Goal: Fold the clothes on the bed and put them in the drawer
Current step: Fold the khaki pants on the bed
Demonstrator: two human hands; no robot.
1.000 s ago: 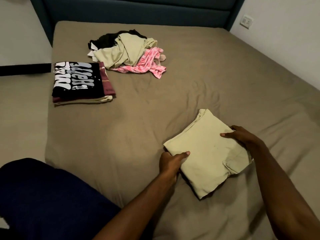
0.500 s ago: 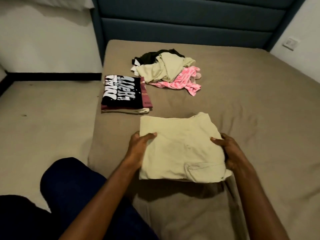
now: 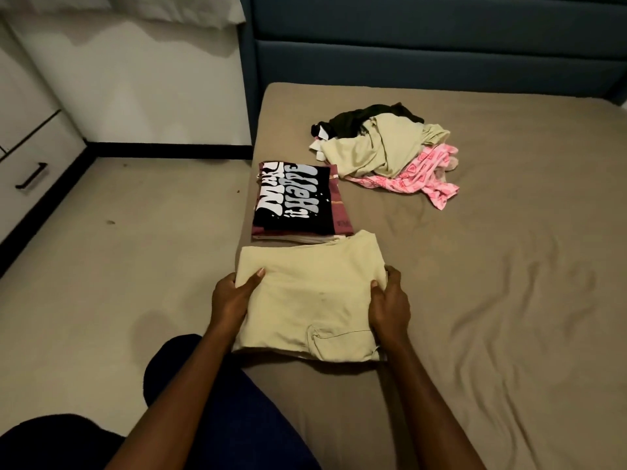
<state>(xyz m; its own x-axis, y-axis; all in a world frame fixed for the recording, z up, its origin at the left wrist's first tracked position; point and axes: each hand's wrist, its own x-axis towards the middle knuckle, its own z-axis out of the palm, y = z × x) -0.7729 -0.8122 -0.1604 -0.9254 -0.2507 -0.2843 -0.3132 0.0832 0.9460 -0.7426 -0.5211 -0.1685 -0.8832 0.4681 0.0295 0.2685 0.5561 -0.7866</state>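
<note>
Both hands, left hand (image 3: 229, 296) & right hand (image 3: 388, 305), grip the folded beige garment (image 3: 305, 296) just short of the folded stack (image 3: 298, 201). Uneven lift could unfold it, imo.

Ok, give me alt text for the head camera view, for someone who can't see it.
Two hands, left hand and right hand, grip the sides of a folded beige garment at the near edge of a bed. Just beyond it sits a stack of folded clothes, with a pile of unfolded clothes farther back.
</note>
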